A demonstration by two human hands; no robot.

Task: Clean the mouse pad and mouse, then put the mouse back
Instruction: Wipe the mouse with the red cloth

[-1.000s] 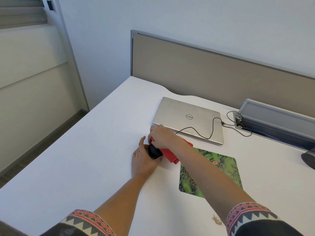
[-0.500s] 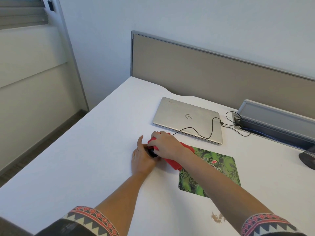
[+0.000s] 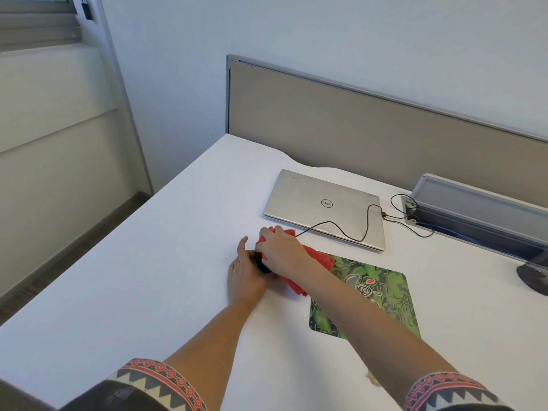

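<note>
A black mouse point(image 3: 262, 264) sits on the white desk just left of the green patterned mouse pad point(image 3: 385, 295). My left hand point(image 3: 244, 274) grips the mouse from the near left side, and only a small dark part of it shows. My right hand point(image 3: 280, 250) holds a red cloth point(image 3: 314, 256) bunched over the top of the mouse. The cloth trails back over the pad's near left corner. My right forearm crosses over the pad and hides part of it.
A closed silver laptop point(image 3: 323, 203) lies behind the hands, with a black cable point(image 3: 367, 221) running across its lid to a grey cable tray point(image 3: 474, 209) at the right. A dark object point(image 3: 533, 274) sits at the right edge. A beige partition stands at the back.
My right hand with the red cloth has shifted slightly back and forth over the mouse. My left hand has stayed on the mouse.
</note>
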